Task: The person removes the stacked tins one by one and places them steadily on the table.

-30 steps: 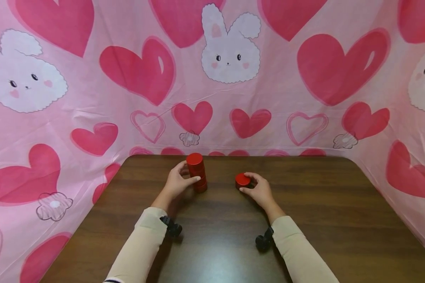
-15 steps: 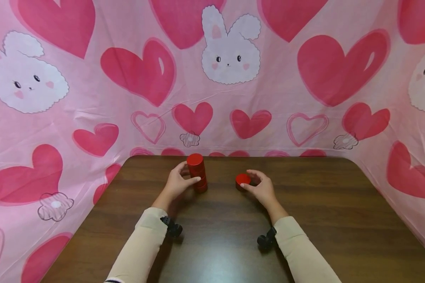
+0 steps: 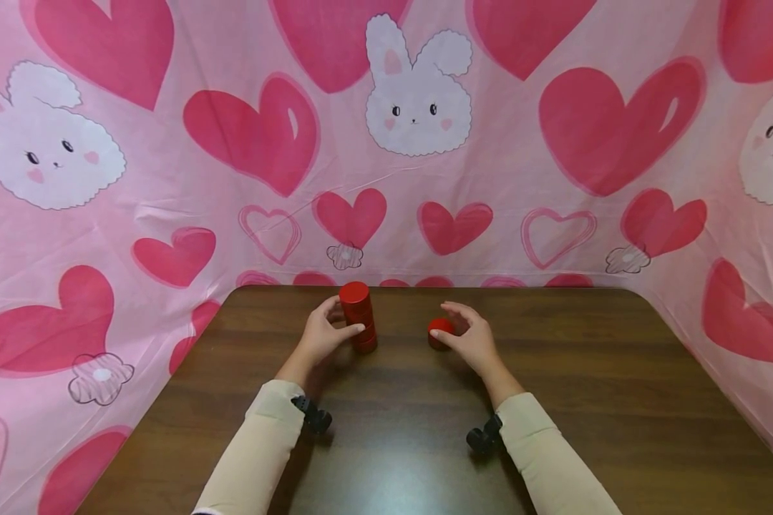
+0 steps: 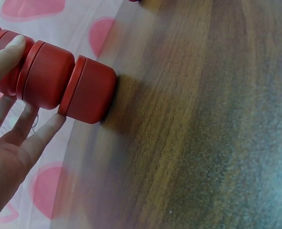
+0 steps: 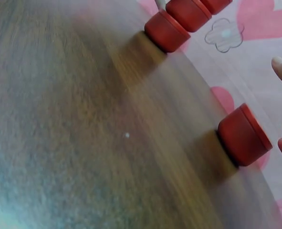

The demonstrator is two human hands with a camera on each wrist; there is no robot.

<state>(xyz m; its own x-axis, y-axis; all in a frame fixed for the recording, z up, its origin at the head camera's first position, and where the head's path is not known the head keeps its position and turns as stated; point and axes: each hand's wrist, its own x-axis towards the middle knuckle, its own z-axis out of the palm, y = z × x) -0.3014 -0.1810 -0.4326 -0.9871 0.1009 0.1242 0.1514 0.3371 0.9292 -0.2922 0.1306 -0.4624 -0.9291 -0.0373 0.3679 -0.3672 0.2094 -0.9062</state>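
- Right grip [image 3: 473,347]: spread, thumb and fingers well parted, holding nothing. In the head view the thumb overlaps the single container; the right wrist view shows a gap between that hand and it.
- Left grip [image 3: 321,340]: closed around the stack, thumb in front and fingers behind. The left wrist view places the thumb on the third unit up and one fingertip at the lowest unit's rim, detail too small to tell from the head view.
- Single red container [image 5: 243,138]: upright on the counter [image 3: 399,415], to the right of the stack and well apart from it. Short, round, with a banded upper rim and rounded lower edge, profile clear in the right wrist view.
- Red stack [image 4: 47,76]: upright on the counter, similar units one upon another; at least four visible in the left wrist view, where its top is cut off. The head view shows the flat, glossy top.
- Pink cloth [image 3: 412,186]: beyond the counter, printed with hearts and rabbits.
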